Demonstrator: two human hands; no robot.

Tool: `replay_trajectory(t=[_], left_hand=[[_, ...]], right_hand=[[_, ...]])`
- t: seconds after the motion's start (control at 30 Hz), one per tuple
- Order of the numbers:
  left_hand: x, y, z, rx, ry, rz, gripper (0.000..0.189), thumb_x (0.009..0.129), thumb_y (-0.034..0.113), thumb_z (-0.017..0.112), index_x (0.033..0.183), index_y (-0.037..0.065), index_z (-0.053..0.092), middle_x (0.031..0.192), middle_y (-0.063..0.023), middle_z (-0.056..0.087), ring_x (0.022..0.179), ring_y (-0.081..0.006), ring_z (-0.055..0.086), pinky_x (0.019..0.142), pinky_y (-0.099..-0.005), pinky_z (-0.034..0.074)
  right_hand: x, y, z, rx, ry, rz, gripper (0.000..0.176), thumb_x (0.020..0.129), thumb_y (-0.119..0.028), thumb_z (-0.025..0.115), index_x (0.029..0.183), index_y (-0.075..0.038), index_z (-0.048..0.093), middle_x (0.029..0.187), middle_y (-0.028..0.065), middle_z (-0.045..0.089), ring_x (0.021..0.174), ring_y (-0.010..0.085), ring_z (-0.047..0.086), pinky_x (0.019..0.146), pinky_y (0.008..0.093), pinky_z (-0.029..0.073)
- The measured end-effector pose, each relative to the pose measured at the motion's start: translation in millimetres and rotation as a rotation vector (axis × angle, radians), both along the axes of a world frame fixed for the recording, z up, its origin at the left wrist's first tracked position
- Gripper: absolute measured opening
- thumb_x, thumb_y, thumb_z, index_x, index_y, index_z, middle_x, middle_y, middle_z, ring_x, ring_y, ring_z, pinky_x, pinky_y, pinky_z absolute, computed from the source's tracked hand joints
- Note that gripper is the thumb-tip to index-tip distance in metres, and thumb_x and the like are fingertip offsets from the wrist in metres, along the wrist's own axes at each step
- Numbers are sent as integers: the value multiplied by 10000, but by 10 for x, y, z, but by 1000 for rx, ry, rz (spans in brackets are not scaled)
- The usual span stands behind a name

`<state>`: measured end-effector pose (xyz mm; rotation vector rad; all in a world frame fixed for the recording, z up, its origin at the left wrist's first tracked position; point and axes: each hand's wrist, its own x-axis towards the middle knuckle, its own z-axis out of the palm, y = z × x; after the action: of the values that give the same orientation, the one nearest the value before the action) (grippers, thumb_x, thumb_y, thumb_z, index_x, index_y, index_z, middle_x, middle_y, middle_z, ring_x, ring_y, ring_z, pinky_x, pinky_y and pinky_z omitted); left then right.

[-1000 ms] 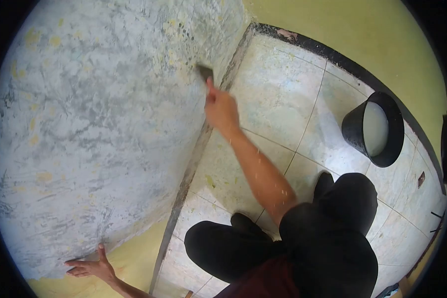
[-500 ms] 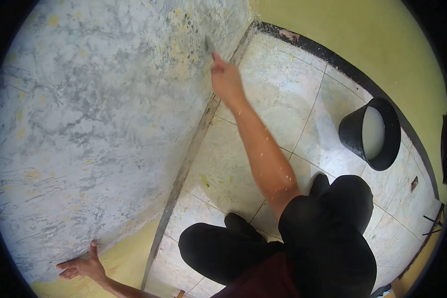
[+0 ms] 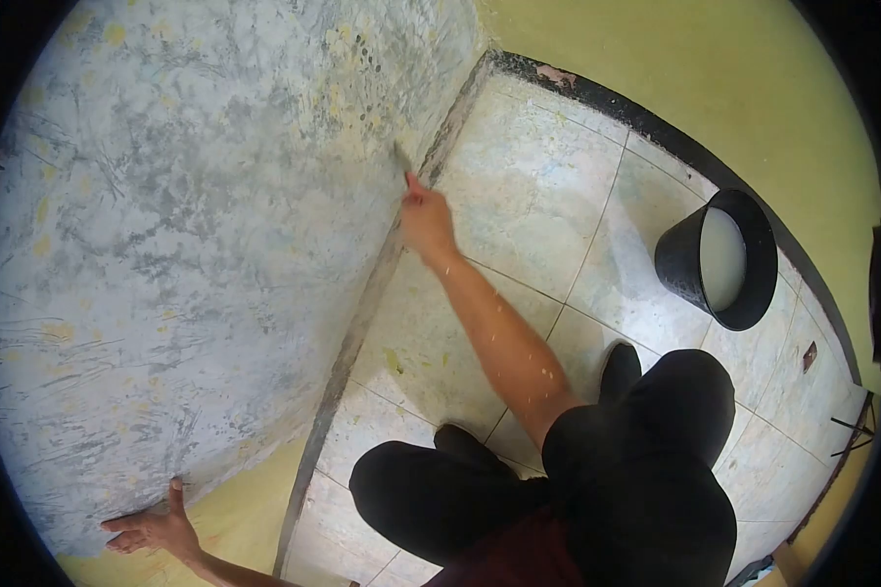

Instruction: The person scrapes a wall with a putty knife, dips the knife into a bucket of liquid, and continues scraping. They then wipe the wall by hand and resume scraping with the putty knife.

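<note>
A scraped, patchy grey-white wall [image 3: 166,235] with yellow specks fills the left side. Low on it, my left hand [image 3: 157,529] presses with its fingers spread, where the grey surface meets yellow paint. My right hand [image 3: 427,221] is closed round a small thin tool [image 3: 402,157], whose blurred blade lies at the wall just above the floor edge. Most of the tool's handle is hidden in my fingers. Pale flecks dot my right forearm.
On the tiled floor [image 3: 538,215] at the right stands a black bucket [image 3: 682,264] with cloudy liquid. A dark skirting strip [image 3: 656,122] runs below the yellow-green wall [image 3: 734,88]. My bent knees and dark shoes are at the bottom centre.
My right hand and the tool have moved down along the wall, nearer to me. My left hand stays spread on the wall. The whole view has shifted slightly.
</note>
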<state>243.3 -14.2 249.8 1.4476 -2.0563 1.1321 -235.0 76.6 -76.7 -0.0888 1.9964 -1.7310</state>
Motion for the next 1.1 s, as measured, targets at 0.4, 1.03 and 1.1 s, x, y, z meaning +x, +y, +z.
replay_trajectory(t=[0.4, 1.03, 1.1], left_hand=[[58, 30, 60, 27, -63, -21, 1560, 575, 703, 818, 1477, -40, -214, 1405, -533, -183, 1386, -558, -240, 1071, -698, -95], [44, -7, 9, 20, -52, -2, 1607, 532, 730, 823, 1464, -33, -240, 1349, -574, -208, 1359, -609, -227, 1054, -716, -93], [39, -42, 32, 11, -27, -22, 1606, 534, 726, 825, 1463, -32, -244, 1348, -575, -207, 1360, -604, -234, 1052, -715, -95]], right_hand=[[-379, 144, 73, 123, -27, 106, 416, 911, -189, 492, 1307, -154, 612, 964, 271, 675, 909, 424, 659, 776, 473, 515], [-379, 231, 337, 145, 13, 188, 408, 913, -181, 496, 1302, -166, 618, 998, 275, 666, 921, 420, 660, 785, 469, 511], [-173, 220, 289, 134, 42, 179, 390, 908, -179, 505, 1273, -135, 637, 958, 281, 669, 896, 421, 665, 759, 461, 515]])
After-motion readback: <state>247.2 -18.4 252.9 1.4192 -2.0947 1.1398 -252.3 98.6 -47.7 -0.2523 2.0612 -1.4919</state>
